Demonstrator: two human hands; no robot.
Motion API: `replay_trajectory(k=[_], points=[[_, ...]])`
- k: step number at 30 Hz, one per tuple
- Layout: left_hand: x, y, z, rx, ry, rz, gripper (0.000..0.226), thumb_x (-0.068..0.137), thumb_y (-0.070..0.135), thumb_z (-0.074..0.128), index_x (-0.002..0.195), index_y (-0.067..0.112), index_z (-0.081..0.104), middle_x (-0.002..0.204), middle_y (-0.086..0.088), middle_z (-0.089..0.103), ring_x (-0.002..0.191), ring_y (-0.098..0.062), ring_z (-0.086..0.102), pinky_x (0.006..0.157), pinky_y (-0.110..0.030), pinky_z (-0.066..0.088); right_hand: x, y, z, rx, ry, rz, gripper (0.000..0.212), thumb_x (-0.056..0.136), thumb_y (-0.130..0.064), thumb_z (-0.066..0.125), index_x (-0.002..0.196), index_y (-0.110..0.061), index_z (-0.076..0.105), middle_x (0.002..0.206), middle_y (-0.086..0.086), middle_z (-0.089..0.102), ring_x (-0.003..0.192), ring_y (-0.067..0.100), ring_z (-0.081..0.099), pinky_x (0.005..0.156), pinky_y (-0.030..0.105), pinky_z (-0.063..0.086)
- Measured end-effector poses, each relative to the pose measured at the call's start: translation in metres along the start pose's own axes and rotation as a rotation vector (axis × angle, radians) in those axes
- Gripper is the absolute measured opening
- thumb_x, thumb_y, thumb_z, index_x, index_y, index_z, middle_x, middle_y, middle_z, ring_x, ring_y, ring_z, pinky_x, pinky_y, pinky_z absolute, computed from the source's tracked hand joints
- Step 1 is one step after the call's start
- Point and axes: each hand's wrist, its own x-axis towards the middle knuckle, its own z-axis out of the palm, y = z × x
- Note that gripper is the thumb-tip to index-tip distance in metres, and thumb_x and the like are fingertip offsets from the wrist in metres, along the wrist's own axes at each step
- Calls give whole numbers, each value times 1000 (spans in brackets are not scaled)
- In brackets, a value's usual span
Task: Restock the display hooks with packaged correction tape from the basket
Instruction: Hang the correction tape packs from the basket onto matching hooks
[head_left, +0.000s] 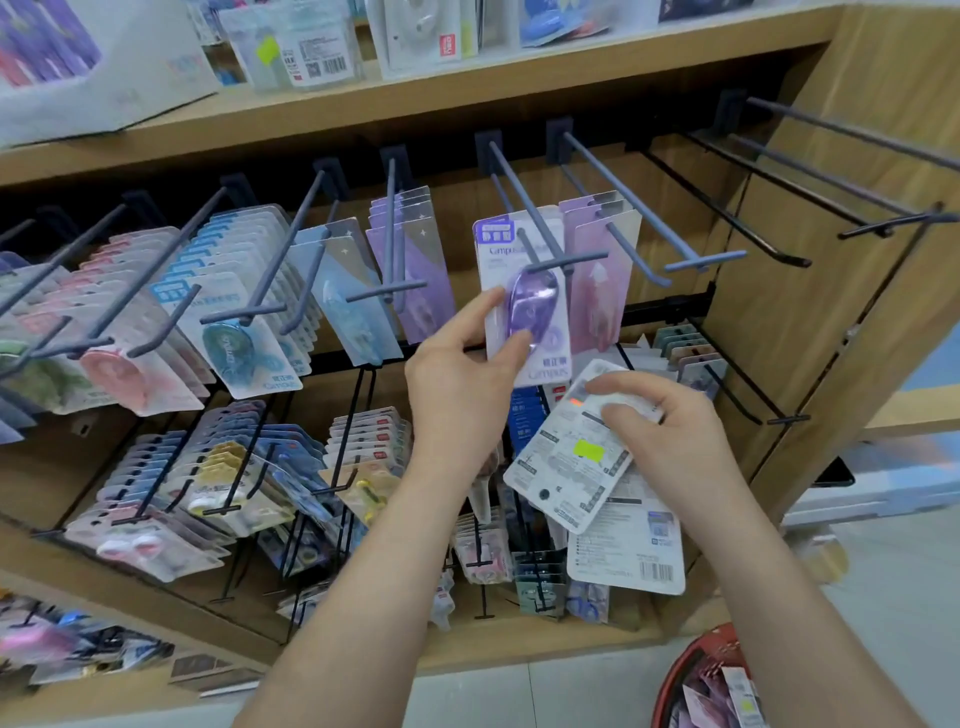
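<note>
At the lower right a red basket (675, 670) holding packs is seen. White-backed packs (566, 457) are gripped, backs up, by the right hand (675, 441). A purple correction tape pack (524, 296) is pinched by the left hand (462, 374). It seems already threaded on a blue hook (524, 200), beside pink packs (597, 280).
</note>
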Motion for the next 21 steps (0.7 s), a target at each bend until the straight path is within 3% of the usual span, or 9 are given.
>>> replay_trajectory(k=[3,7,10,13,15,16,19,21], points=[[30,-8,13,202,28,6,41,89,27,72,128,34,65,101,3,73,64,6,54,67,-12,46,-6,3,-5,55,7,-4,25,95,-6,61,106,-28,65,95,-3,67,66,-1,64,51,14,46],[48,-9,14,358,-3,0,47,93,26,66,138,33,55,122,0,67,105,-18,62,91,-30,50,-7,2,-6,108,20,-72,45,93,-14,67,122,-43,48,121,-6,60,92,0,66,64,15,52],[22,-7,0,424,-64,99,48,94,30,63,141,33,50,130,1,55,122,-16,50,103,-32,41,-5,5,-4,80,31,-90,52,91,-19,70,129,-45,44,126,-7,59,100,3,66,71,17,55],[-22,3,-16,289,-359,194,52,90,46,65,139,34,53,140,14,47,131,0,41,110,-28,39,-7,2,0,45,-14,-155,44,92,-16,69,126,-37,50,106,-20,63,91,-8,62,69,12,50],[-46,7,-20,379,-614,126,82,77,65,66,149,37,38,152,23,28,136,10,25,109,-15,27,-6,1,2,-19,-69,-226,33,95,-17,65,122,-33,56,107,-28,60,101,-8,58,81,14,49],[-53,6,-20,422,-662,108,92,73,66,68,152,38,29,153,26,22,136,13,21,107,-12,22,-7,1,4,-48,-106,-246,28,97,-20,61,122,-34,57,110,-30,60,106,-5,57,88,18,47],[-58,4,-25,359,-625,63,87,81,41,76,152,39,25,149,26,32,130,15,31,104,-9,28,-9,-2,8,-98,-196,-248,25,101,-38,50,125,-36,58,114,-22,63,105,11,59,91,30,47],[-55,3,-30,216,-598,-40,77,83,28,74,149,35,35,135,28,48,115,18,47,97,-7,38,-9,-4,8,-42,-226,-209,30,95,-49,54,122,-38,60,112,-21,64,105,3,60,88,24,49]])
